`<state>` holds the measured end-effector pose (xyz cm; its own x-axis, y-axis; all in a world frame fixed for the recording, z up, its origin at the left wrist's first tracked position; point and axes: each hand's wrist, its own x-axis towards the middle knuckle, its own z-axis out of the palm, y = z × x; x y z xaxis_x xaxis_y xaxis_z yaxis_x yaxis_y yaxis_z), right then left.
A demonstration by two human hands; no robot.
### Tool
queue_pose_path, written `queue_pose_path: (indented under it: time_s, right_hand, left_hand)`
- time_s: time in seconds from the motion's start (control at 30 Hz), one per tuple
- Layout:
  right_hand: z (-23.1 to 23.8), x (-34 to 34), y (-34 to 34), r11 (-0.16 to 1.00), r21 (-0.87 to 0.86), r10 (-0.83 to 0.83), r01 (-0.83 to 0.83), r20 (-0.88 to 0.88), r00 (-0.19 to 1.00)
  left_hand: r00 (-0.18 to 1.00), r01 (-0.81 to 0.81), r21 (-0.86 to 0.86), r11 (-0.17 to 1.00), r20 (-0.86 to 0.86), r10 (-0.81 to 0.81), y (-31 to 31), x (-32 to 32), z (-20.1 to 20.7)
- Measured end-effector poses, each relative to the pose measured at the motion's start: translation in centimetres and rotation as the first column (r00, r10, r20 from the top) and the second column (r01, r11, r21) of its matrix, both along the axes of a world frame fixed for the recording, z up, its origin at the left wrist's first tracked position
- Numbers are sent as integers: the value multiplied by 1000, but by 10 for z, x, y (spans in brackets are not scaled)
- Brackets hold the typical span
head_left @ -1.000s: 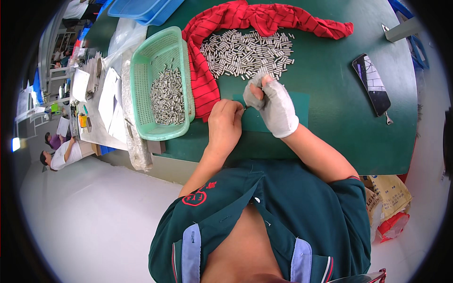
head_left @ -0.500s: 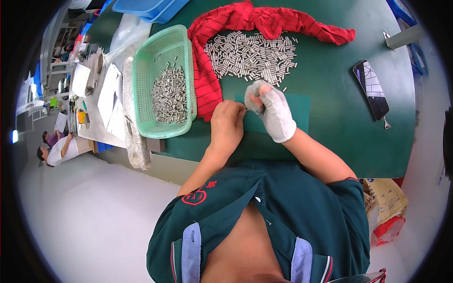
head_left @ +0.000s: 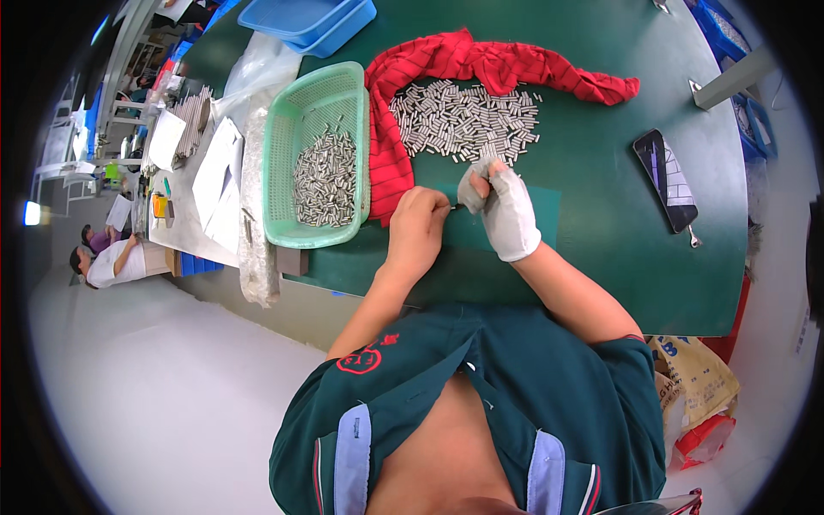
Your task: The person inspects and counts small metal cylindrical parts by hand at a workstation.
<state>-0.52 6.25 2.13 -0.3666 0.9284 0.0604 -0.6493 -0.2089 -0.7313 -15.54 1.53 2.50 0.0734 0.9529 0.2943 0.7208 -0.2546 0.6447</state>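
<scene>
My bare left hand [head_left: 418, 227] is closed in a pinch over the green table. A small dark metal pin [head_left: 456, 206] sticks out at its fingertips. Just right of it, my right hand [head_left: 510, 216] wears a white glove that leaves some fingertips bare. Its fingers are curled together, and what they hold, if anything, is hidden. A flat green mat [head_left: 542, 215] lies beneath the hands. Beyond them spreads a pile of short silvery metal pins [head_left: 463, 120], and the gloved fingertips reach its near edge. A crumpled red striped cloth [head_left: 392, 163] borders the pile on its left and far sides.
Left of the cloth stands a pale green perforated basket [head_left: 273, 172] with many pins [head_left: 326, 180] inside. Blue trays [head_left: 343, 30] sit at the far left. A phone [head_left: 667, 182] lies to the right, near a metal post [head_left: 734, 79]. Two people [head_left: 116, 262] are at far left.
The view has shifted, so the table and its things appear lower. My gloved hand has moved slightly farther toward the pin pile. My left hand keeps its pinch.
</scene>
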Motion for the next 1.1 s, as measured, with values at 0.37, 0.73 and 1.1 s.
queue_pose_path:
  time_s: [0.37, 0.73, 1.1]
  right_hand:
    - [3, 0, -15, 987, 162, -6, -16, 135, 991]
    - [1, 1, -25, 931, 357, -43, -76, 314, 948]
    - [16, 0, -27, 972, 179, 86, -150, 322, 943]
  left_hand:
    - [713, 172, 8, 985, 689, -130, 1, -26, 23]
    - [940, 34, 148, 988, 332, -82, -5, -40, 50]
    - [462, 277, 9, 961, 875, -141, -8, -39, 37]
